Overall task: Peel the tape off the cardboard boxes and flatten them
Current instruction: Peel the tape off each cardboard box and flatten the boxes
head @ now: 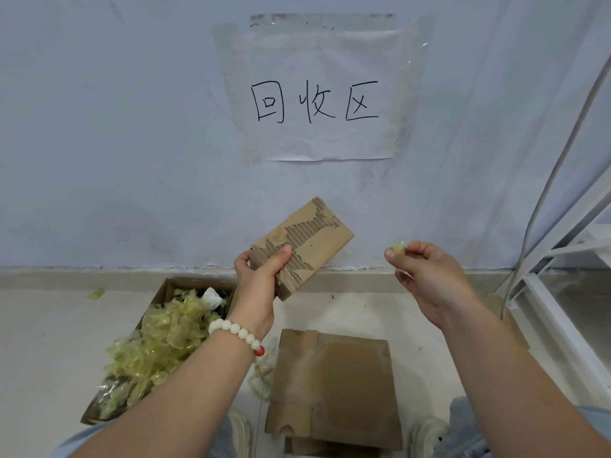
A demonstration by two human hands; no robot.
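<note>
Danger here: sticky tape scrap (396, 247) clinging to the fingertips and missing the waste box (158, 294) down at 7 o'clock, likely landing on the floor instead. Also possible: more paper facing ripped from the small cardboard box (317, 239), top face torn down to the corrugation. Left hand (261, 276) wrapped round its lower end, thumb on top. Right hand (426, 276) pinching the scrap between thumb and forefinger, at 3 o'clock from the box, well apart. Flattened cardboard (334, 385) below at 6 o'clock.
</note>
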